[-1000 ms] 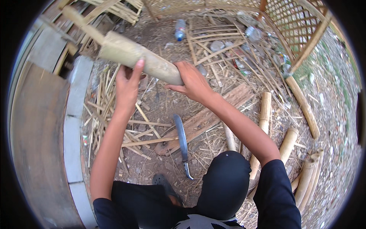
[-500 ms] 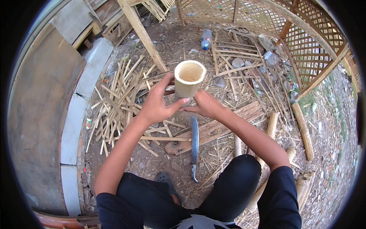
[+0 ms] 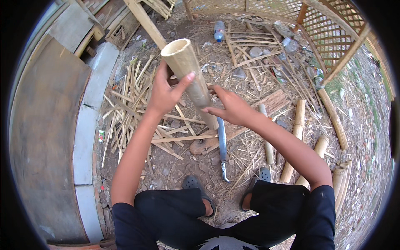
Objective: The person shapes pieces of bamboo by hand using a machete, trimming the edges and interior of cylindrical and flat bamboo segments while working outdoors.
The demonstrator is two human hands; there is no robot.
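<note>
A thick, hollow bamboo section is held up in front of me, tilted, its open top end toward the upper left. My left hand is wrapped round its upper part, thumb on the near side. Lower down, my right hand grips the right side between thumb and fingers; the far fingertips are partly hidden. Beneath, a machete with a metal-coloured handle lies across a weathered wooden plank. The bamboo's lower end overlaps the plank in view; I cannot tell whether they touch.
Split bamboo strips lie piled on the left. Several cut bamboo poles lie on the right. A plastic bottle and a slatted frame are farther off. A lattice fence stands behind; a pale low ledge runs along the left.
The bamboo section has swung from nearly upright to a tilt, its top moving up and left and more of its length showing. My hands have moved apart along it, the left one higher.
</note>
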